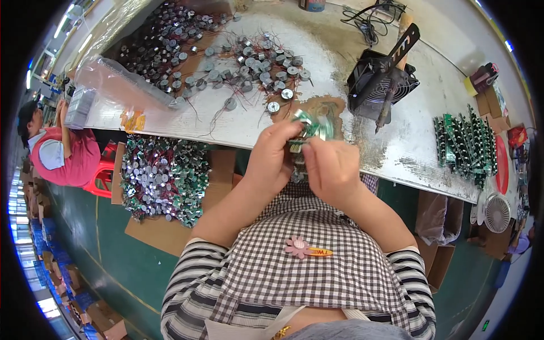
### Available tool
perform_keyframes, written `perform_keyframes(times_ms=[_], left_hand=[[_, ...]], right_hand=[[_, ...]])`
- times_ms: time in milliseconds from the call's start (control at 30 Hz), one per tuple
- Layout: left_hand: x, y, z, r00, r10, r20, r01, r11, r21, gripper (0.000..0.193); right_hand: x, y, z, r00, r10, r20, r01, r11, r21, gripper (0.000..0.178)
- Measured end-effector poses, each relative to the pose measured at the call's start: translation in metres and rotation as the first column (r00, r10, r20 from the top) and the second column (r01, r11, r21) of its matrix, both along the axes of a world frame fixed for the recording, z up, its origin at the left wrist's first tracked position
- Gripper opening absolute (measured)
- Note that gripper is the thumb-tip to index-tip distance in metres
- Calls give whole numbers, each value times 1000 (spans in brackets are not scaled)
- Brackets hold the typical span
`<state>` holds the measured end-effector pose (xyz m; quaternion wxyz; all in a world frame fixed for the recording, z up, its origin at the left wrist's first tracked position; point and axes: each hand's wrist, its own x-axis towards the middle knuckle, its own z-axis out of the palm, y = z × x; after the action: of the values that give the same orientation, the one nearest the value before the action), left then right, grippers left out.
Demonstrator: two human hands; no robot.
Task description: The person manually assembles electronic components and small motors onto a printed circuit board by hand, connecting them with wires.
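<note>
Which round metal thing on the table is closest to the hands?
The shiny disc at the near edge of the pile, beyond the left hand; the other bright disc, up to its right, sits farther away.

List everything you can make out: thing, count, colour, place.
Held circuit boards: count blurred, green, between both hands
Round metal parts: many, silver, bench middle and back left
Workbench: one, worn white, across centre
Boxy fan: one, black, bench right of centre
Wooden-handled tool: one, tan and dark, across boxy fan
Cable: at least one, black, bench back
Board strips: many, green, bench right end
Round fan: one, white, far right
Carton: one, brown, below bench left
Clear bag: one, see-through, below bench right
Stool: one, red, far left
Co-worker: one, pink top, far left
Apron: one, dark and white, on wearer
Left hand: one, bare, gripping held boards
Right hand: one, bare, fingers against boards
</note>
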<state>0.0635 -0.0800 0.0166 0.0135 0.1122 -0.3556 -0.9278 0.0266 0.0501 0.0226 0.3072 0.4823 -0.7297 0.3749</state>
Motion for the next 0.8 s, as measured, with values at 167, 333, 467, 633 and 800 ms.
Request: perform_keyframes(times_ms=[167,333,467,633,800], left_hand=[[3,3,-8,996,-42,-79,43,999,16,24],[5,14,-7,943,145,-300,-200,967,-161,23],[-3,3,-3,996,-27,81,33,997,-72,18],[4,14,-8,997,-31,-69,27,998,-60,20],[15,19,-8,999,28,-17,-28,999,-33,28]], right_hand=[[-6,6,-2,944,4,329,40,991,-129,8],[15,4,-4,753,66,654,102,971,-216,14],[10,7,-14,971,-24,236,60,988,-143,7],[4,11,-13,894,-74,442,169,969,-181,9],[4,10,-10,994,33,102,-18,990,-143,7]])
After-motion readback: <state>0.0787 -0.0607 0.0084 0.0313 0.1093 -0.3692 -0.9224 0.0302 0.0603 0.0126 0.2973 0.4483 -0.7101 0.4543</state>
